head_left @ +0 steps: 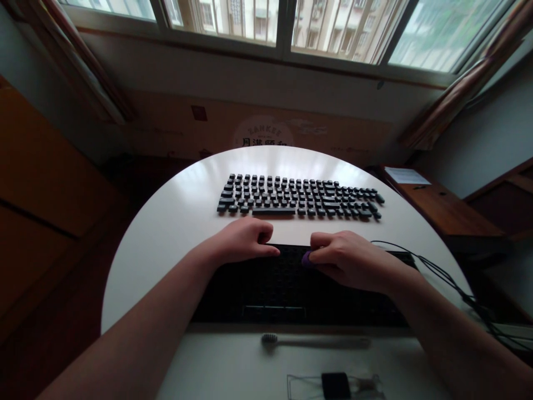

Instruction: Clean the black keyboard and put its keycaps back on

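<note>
A black keyboard base (291, 294) with its keycaps off lies on the round white table (175, 222) in front of me. My left hand (244, 240) rests curled on the base's far edge, fingers closed with nothing seen in them. My right hand (352, 261) is closed on a small purple tool (307, 258), held against the base's far edge. Beyond the hands, the removed black keycaps (297, 196) are laid out in rows on the table.
A toothbrush-like brush (312, 340) lies near the front edge, with a small black object and wire tool (335, 385) below it. A black cable (449, 278) trails off to the right. A wooden side table (441, 203) stands right; cabinet left; window behind.
</note>
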